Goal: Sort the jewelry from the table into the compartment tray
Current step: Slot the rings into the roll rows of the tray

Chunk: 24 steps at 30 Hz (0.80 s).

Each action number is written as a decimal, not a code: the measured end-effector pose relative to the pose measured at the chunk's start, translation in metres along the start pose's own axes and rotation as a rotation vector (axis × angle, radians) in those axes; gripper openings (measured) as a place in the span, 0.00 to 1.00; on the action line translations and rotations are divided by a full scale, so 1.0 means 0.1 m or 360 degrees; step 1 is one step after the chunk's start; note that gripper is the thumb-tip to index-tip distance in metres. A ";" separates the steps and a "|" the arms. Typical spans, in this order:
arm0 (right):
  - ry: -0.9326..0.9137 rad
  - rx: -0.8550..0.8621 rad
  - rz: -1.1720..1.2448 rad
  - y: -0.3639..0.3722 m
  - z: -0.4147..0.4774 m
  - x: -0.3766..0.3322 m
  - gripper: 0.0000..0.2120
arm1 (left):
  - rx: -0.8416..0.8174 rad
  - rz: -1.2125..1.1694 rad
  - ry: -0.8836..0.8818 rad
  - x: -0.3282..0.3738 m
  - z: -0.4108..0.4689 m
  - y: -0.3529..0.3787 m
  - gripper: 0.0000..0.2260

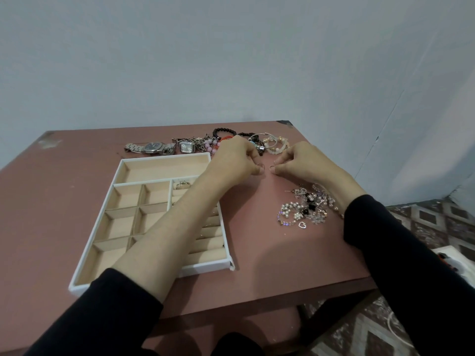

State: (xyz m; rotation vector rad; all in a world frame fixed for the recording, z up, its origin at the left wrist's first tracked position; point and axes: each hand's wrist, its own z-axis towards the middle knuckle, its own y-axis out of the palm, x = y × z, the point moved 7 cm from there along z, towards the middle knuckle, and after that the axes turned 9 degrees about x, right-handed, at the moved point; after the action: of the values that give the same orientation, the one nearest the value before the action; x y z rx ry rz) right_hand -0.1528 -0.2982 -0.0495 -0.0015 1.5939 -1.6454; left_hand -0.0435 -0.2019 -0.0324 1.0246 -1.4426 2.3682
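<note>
Item: two small hoops, just beside each other, mid-tabletop (pixel 257 253). The left hoop (pixel 261 166) is pinched in the left hand (pixel 237 160) grip, the right hoop (pixel 272 167) in the right hand (pixel 300 163) grip. The compartment tray (pixel 164 157) lies leftward; left hand nearer, forearm crossing it.

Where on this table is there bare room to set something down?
Bare tabletop lies left of the tray and between tray and bead pile toward the near edge. Crowded: the far edge with watches and bracelets, and the middle, where left hand and right hand pinch small hoops.
</note>
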 end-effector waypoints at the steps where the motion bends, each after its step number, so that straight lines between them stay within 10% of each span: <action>1: 0.0002 -0.0049 0.0021 0.01 0.00 -0.01 0.07 | 0.0010 -0.0007 0.0001 0.00 -0.01 -0.02 0.07; 15: -0.0317 0.0293 0.0346 -0.06 -0.37 -0.41 0.07 | 0.0184 -0.0249 -0.0051 -0.25 -0.53 -0.63 0.04; 24: -0.0660 -0.0076 0.0790 0.14 -1.13 -1.11 0.07 | 0.0347 -0.0364 -0.0038 -0.42 -1.25 -0.95 0.03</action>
State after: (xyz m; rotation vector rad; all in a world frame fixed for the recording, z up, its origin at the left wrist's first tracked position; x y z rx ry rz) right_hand -0.1312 -0.1422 -0.0257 0.0248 1.1952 -1.1327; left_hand -0.0242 -0.0404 -0.0275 1.2012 -1.0261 2.3869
